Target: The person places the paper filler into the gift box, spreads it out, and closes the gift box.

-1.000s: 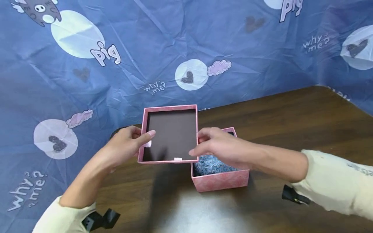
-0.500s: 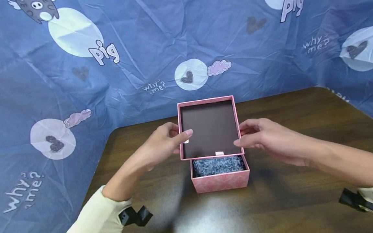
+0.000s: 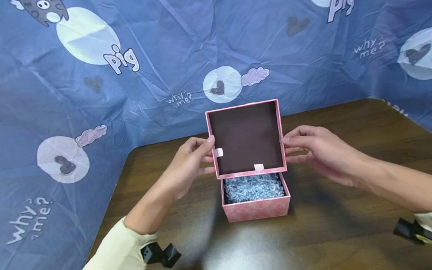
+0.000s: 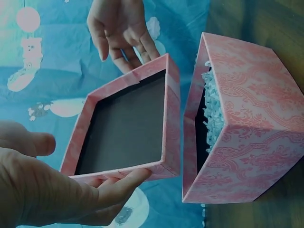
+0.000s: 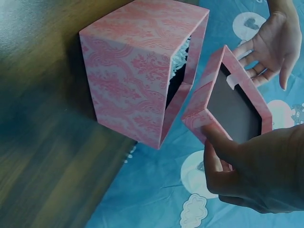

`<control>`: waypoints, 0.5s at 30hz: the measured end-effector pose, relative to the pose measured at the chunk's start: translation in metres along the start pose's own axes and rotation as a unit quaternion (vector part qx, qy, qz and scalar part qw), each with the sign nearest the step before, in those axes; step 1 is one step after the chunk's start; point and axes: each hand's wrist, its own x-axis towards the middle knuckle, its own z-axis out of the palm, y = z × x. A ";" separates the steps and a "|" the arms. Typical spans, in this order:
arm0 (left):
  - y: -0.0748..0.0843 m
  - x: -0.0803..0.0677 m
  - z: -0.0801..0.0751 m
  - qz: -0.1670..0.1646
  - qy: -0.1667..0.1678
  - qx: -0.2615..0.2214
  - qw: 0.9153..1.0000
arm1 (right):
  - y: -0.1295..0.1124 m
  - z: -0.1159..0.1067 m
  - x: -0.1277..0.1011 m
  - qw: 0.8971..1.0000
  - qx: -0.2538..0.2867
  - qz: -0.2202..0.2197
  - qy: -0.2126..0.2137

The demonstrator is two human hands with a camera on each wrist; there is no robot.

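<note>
A pink patterned box lid (image 3: 248, 137) is tilted up behind and above the matching box (image 3: 257, 209), its dark inside facing me and its lower edge overlapping the box's far part in the head view. My left hand (image 3: 189, 165) holds the lid by its left wall, fingers along the outside and thumb near the rim. At the opposite wall, my right hand (image 3: 320, 153) grips with thumb and fingers. Blue shredded paper (image 3: 254, 188) fills the uncovered box. Small white tabs (image 3: 258, 167) show inside the lid.
The box stands on a dark wooden table (image 3: 320, 232). A blue printed cloth (image 3: 162, 56) hangs behind and to the left of it. Black wrist devices (image 3: 160, 255) sit at both cream sleeves (image 3: 118, 247).
Both hands have carried the lid rightward from beside the box to over its far side. Its upper edge has since risen and tipped back, and more of the shredded paper shows.
</note>
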 end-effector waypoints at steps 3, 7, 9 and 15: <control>0.001 0.001 -0.001 0.000 -0.003 -0.019 1.000 | 0.001 -0.003 0.002 1.000 0.015 -0.004 -0.003; 0.000 0.002 -0.003 0.003 -0.011 -0.040 0.999 | 0.001 -0.007 0.005 0.999 0.037 -0.002 -0.006; 0.000 0.001 -0.005 0.006 -0.018 -0.045 0.999 | 0.001 -0.008 0.006 0.999 0.048 -0.003 -0.006; -0.003 0.001 -0.007 0.021 -0.027 -0.047 0.998 | 0.003 -0.011 0.010 0.996 0.088 -0.009 -0.006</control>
